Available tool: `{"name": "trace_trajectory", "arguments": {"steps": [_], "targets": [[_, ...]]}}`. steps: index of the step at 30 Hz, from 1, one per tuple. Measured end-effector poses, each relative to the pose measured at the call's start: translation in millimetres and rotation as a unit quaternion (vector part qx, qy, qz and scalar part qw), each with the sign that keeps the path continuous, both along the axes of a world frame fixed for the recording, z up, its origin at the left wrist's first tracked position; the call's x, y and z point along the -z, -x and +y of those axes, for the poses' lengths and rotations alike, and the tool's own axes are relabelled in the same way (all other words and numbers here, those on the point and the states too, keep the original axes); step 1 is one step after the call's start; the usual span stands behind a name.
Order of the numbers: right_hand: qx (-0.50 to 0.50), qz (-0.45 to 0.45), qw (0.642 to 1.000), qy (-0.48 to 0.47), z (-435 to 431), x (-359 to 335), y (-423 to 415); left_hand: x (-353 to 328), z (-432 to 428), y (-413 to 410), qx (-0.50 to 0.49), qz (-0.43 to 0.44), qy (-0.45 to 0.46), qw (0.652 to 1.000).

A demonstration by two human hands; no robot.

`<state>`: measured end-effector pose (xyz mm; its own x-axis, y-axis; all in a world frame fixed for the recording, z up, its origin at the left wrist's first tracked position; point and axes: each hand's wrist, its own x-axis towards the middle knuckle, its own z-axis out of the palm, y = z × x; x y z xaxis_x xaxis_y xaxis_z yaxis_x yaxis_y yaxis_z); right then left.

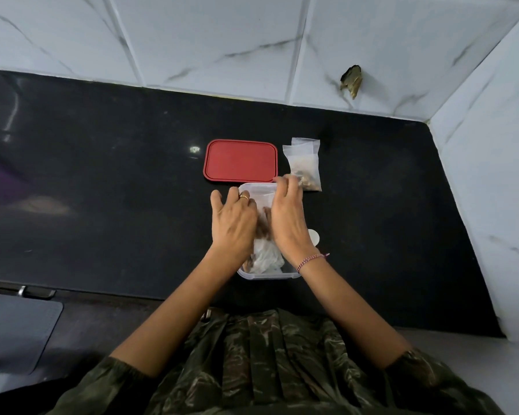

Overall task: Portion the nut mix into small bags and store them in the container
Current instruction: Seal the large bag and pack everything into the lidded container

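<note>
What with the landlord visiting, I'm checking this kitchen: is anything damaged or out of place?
A ragged dark hole breaks the wall tile above the counter's far right. No spill shows. One filled bag lies on the counter beside the lid, outside the container.

1. A gold-coloured ring [244, 196] sits on a finger of the left hand [232, 223].
2. A thin braided bracelet [312, 260], pink and white with a small loose tuft, circles the wrist of the right hand [288, 220].
3. The sleeves [108, 381] end in gathered cuffs near the elbows.
4. The garment [267, 363] is dark olive and black, in a streaky camouflage-like print with vertical folds.
</note>
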<state>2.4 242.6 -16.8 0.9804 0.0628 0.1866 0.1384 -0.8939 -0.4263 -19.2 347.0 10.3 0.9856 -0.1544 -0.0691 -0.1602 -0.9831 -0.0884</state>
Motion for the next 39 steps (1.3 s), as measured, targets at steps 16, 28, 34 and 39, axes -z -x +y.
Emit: {"name": "trace_trajectory", "arguments": {"steps": [16,28,34,39], "targets": [[-0.16,0.252,0.952,0.074,2,17,-1,27,-15,-8,0.094,0.086,-0.35,0.928],[-0.147,0.273,0.95,0.036,-4,-5,-12,12,-21,-21,0.135,0.106,-0.3,0.938],[-0.146,0.199,0.968,0.04,-15,-19,-25,-11,-20,-43,0.072,0.137,-0.09,0.984],[-0.117,0.127,0.983,-0.068,-25,-39,-38,-35,-27,-61,0.042,0.056,-0.058,0.996]]}}
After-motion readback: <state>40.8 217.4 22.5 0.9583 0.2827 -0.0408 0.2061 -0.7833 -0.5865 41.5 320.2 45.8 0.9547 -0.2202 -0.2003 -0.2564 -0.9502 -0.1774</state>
